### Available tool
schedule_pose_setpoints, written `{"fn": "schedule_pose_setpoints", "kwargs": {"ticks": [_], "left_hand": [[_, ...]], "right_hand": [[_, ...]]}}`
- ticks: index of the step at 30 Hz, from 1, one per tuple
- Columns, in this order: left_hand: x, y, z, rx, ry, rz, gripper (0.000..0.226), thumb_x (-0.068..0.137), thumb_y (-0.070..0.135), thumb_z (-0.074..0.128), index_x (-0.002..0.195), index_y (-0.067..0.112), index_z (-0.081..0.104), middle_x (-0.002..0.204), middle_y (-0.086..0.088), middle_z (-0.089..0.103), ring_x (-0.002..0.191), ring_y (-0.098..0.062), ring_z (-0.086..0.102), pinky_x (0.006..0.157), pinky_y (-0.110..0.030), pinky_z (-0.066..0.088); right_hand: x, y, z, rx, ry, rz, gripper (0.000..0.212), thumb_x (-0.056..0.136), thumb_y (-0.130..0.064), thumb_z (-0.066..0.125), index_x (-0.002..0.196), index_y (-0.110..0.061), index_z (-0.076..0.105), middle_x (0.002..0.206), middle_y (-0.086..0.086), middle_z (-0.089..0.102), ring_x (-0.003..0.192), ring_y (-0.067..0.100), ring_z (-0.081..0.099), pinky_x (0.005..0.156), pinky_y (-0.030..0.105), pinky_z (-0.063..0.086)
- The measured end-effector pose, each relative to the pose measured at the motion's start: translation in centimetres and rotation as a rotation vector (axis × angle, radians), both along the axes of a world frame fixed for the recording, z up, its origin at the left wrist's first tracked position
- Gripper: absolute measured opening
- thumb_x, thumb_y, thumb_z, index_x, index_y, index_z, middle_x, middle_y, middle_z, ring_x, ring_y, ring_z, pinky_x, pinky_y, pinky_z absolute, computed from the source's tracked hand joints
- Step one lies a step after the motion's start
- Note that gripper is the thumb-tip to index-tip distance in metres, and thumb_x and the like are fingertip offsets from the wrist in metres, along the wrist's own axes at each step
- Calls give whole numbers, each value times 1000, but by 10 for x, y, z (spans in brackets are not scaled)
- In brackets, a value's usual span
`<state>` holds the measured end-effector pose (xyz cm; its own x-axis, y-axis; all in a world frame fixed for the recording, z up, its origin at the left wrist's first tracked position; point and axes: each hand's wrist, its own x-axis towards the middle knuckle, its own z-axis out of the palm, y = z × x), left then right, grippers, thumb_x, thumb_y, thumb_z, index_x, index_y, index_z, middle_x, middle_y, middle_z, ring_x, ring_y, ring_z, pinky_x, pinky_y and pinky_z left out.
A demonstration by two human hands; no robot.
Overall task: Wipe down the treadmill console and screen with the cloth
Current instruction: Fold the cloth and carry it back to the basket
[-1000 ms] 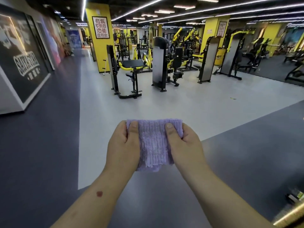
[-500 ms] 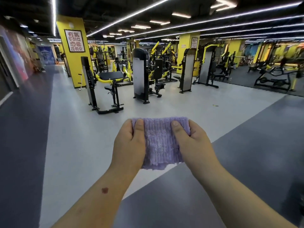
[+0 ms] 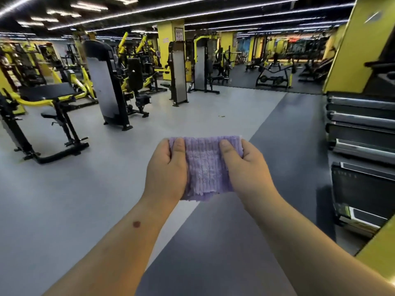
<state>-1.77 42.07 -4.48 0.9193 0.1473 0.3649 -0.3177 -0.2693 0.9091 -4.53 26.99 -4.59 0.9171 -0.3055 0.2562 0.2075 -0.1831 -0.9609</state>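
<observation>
A folded purple ribbed cloth (image 3: 205, 167) is held out in front of me at the middle of the view. My left hand (image 3: 165, 174) pinches its left edge, thumb on top. My right hand (image 3: 245, 165) pinches its right edge the same way. The cloth hangs flat between both hands above the floor. At the right edge stands a row of treadmills (image 3: 361, 133) with black belts and grey side rails. No console or screen shows clearly.
Black and yellow weight machines (image 3: 106, 82) and a bench frame (image 3: 49, 116) stand on the light grey floor at left and centre. A yellow slanted post (image 3: 350, 45) rises at upper right. Dark flooring runs under my arms towards the treadmills.
The view has swung to the right: the machines slid left and the treadmill row came into sight at the right. Both hands keep the same hold on the cloth.
</observation>
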Motion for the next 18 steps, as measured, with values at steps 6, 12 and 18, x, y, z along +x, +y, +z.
{"fn": "schedule_pose_setpoints", "kwargs": {"ticks": [6,12,18], "left_hand": [[130,-79,5,-1,-3,-175,31,107,43,41,101,20,61,91,7,66,81,-7,62,66,-25,51],[211,-171,24,-49,-17,-396,25,106,42,43,93,26,58,89,12,64,76,1,60,72,-28,53],[259,-281,13,-72,-6,-712,27,100,50,46,86,31,58,82,14,64,80,-10,61,76,-43,55]], "right_hand": [[101,-73,-1,30,-20,-187,22,102,-39,57,93,-22,67,78,-17,64,66,-1,56,60,16,48],[146,-143,18,-22,-43,-401,24,103,-40,55,91,-24,67,76,-13,63,73,9,57,75,44,57],[157,-213,11,-28,-35,-739,22,102,-39,56,95,-26,72,92,0,74,93,29,69,86,58,57]]}}
